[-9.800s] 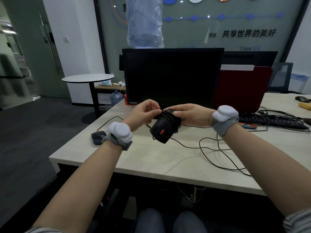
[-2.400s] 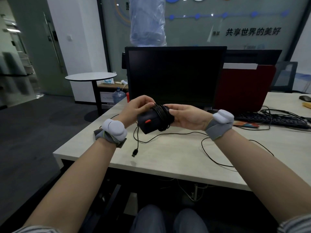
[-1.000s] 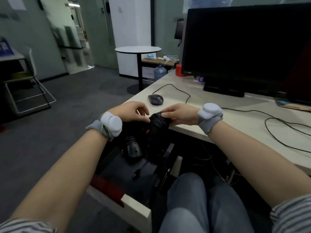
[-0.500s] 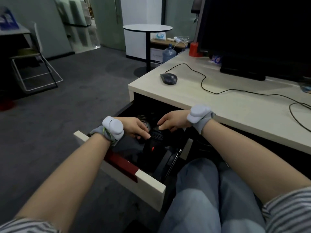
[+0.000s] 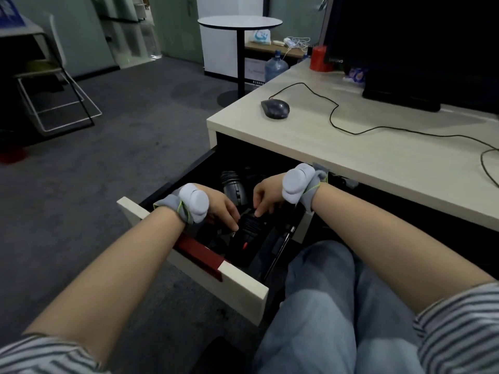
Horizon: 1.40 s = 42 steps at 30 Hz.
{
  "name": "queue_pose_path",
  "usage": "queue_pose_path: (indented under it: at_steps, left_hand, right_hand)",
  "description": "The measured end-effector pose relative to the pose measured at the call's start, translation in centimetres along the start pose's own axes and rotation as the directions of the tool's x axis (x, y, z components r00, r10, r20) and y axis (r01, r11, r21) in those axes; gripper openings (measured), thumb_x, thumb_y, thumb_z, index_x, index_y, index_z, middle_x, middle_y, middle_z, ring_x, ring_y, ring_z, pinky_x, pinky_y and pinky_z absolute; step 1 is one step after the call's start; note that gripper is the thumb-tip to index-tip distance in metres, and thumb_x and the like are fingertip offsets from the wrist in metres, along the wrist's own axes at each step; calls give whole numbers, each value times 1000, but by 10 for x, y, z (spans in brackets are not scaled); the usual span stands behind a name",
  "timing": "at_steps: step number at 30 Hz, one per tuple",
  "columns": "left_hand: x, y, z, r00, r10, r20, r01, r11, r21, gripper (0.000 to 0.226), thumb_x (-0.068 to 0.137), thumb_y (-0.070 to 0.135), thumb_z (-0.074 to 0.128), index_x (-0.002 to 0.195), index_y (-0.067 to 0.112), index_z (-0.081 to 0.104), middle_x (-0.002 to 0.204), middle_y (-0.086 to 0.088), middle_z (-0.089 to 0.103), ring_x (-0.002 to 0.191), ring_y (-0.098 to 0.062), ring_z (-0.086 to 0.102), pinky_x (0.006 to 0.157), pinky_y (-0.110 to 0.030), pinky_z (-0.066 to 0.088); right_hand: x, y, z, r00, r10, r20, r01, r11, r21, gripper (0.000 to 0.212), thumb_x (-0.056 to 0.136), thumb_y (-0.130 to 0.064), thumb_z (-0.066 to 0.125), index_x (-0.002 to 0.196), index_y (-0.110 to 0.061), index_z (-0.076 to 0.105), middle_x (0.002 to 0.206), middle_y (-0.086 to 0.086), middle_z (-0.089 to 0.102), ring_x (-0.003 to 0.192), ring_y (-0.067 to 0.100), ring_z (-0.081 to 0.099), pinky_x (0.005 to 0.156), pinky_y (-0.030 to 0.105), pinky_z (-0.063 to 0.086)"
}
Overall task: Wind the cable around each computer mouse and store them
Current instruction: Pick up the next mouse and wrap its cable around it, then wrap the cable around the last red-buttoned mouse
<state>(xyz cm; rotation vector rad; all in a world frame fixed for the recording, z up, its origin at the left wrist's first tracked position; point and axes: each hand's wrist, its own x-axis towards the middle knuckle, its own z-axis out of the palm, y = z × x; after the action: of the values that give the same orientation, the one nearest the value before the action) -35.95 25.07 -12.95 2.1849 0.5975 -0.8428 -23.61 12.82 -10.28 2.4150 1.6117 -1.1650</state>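
Observation:
A black mouse with a red mark [image 5: 249,233], its cable wound around its body, lies inside the open drawer [image 5: 216,279] under the desk. My left hand [image 5: 220,209] rests against its left side, fingertips at the coil. My right hand [image 5: 266,195] touches the top of the coil with its fingertips. Behind it in the drawer lies another wound mouse [image 5: 233,184]. A third mouse [image 5: 275,108] sits on the desk [image 5: 378,157] with its cable trailing loose to the right.
A black monitor [image 5: 418,49] stands at the desk's back right, a red cup [image 5: 318,58] beside it. A round side table [image 5: 239,22] and a water bottle [image 5: 275,68] stand beyond the desk. A chair [image 5: 48,76] is at far left. My knees are right of the drawer.
The wound mouse went from above the desk down into the open drawer. Over the last half second both hands lowered it further and my fingers have loosened around it.

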Motion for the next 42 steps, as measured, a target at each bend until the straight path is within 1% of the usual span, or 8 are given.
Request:
queue_pose_path:
  at_steps: [9, 13, 20, 25, 28, 32, 37, 42]
  left_hand:
    - [-13, 3, -9, 998, -32, 46, 43, 965, -258, 7, 88, 12, 60, 84, 16, 59, 77, -1, 61, 59, -5, 62, 58, -14, 54]
    - [-27, 31, -56, 982, 18, -190, -81, 940, -331, 10, 92, 23, 55, 87, 15, 58, 77, -1, 62, 53, -4, 59, 52, -13, 51]
    - [-4, 102, -124, 768, 110, -631, -360, 888, -284, 16, 93, 25, 51, 99, 11, 57, 83, -1, 60, 70, -13, 57, 62, -23, 51]
    - [40, 133, -152, 633, -15, -774, -136, 982, -130, 36, 91, 41, 48, 84, 7, 60, 99, -22, 61, 99, -34, 59, 78, -32, 41]
    - [68, 143, -156, 613, -152, -775, 64, 988, -144, 60, 90, 55, 39, 112, 3, 60, 125, -20, 55, 119, -34, 46, 94, -34, 34]
    - [96, 151, -156, 593, -176, -786, 107, 984, -140, 66, 82, 66, 43, 117, 13, 60, 124, -14, 52, 118, -33, 37, 91, -35, 34]
    - [94, 154, -141, 571, 112, -813, -368, 920, -132, 38, 85, 35, 60, 118, 14, 60, 110, -13, 67, 107, -33, 58, 90, -38, 45]
    - [78, 163, -127, 635, 134, -761, -660, 607, -443, 59, 85, 11, 65, 137, 9, 38, 126, -18, 57, 110, -29, 59, 81, -30, 50]
  right_hand:
    - [-14, -1, -23, 997, -67, -48, 70, 995, 73, 18, 86, -26, 64, 70, -20, 57, 55, -10, 58, 52, 3, 58, 45, 13, 37]
    - [-30, -3, -58, 999, -29, -18, 31, 991, 130, 26, 98, -24, 40, 116, -18, 57, 85, -6, 64, 51, -4, 63, 55, 18, 41]
    - [-52, 22, -136, 917, 150, -369, -83, 978, 190, 30, 93, -16, 44, 111, -5, 65, 92, 3, 66, 60, 10, 59, 42, 12, 42]
    - [-28, 56, -166, 806, 281, -521, -109, 936, 335, 34, 96, -15, 42, 122, 1, 56, 121, 16, 62, 90, 27, 61, 68, 28, 47]
    - [-8, 74, -170, 744, 313, -590, -156, 941, 301, 35, 94, -18, 42, 121, -1, 57, 125, 19, 58, 116, 33, 53, 93, 35, 42]
    - [22, 96, -169, 747, 361, -559, -135, 905, 404, 39, 94, -27, 44, 117, 1, 59, 107, 19, 62, 99, 33, 58, 87, 39, 46]
    - [30, 103, -166, 759, 453, -468, 89, 640, 764, 21, 93, -25, 47, 89, -6, 55, 76, 9, 54, 60, 19, 52, 59, 27, 47]
    - [9, 108, -161, 824, 412, -388, 325, 217, 921, 21, 91, -24, 57, 101, -6, 54, 85, 7, 59, 76, 16, 59, 65, 24, 51]
